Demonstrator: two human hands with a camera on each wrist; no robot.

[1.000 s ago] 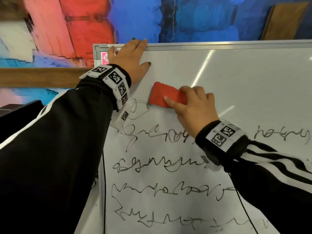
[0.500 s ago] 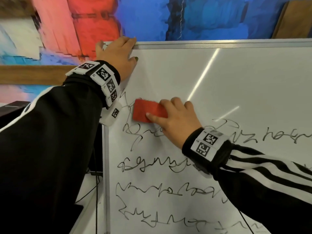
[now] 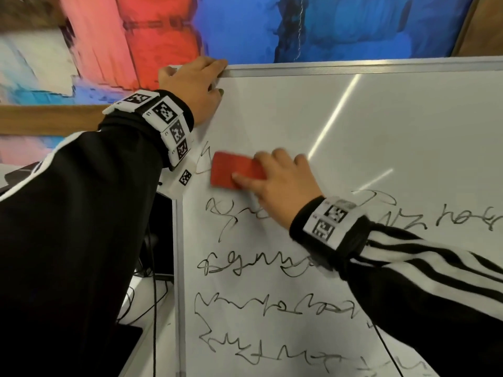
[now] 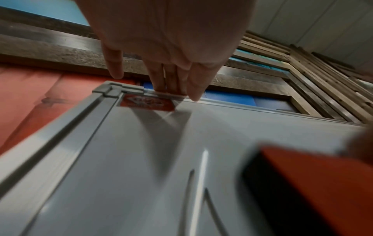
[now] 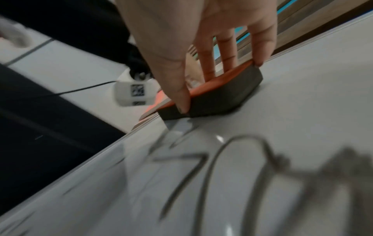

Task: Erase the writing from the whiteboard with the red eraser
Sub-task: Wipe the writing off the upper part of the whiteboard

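Note:
The whiteboard point(image 3: 394, 126) leans in front of me, its upper part wiped, with several rows of black scribbled writing point(image 3: 272, 303) below. My right hand point(image 3: 280, 183) grips the red eraser point(image 3: 231, 170) by its sides, thumb below and fingers above, its dark felt flat on the board near the left edge. In the right wrist view the eraser point(image 5: 212, 92) sits just above blurred strokes. My left hand point(image 3: 194, 85) holds the board's top left corner, fingers hooked over the metal frame point(image 4: 141, 91). The eraser point(image 4: 315, 183) shows blurred at the lower right of the left wrist view.
A painted wall in red and blue with a wooden rail point(image 3: 46, 118) stands behind the board. Left of the board's edge lie black cables point(image 3: 153, 308) and a dark flat object point(image 3: 128, 338) on a white surface. A red sticker point(image 4: 146, 102) marks the board's corner.
The right hand carried the eraser down and to the left, from under the left hand's thumb toward the board's left edge, over the top row of writing. The left hand kept its hold on the corner.

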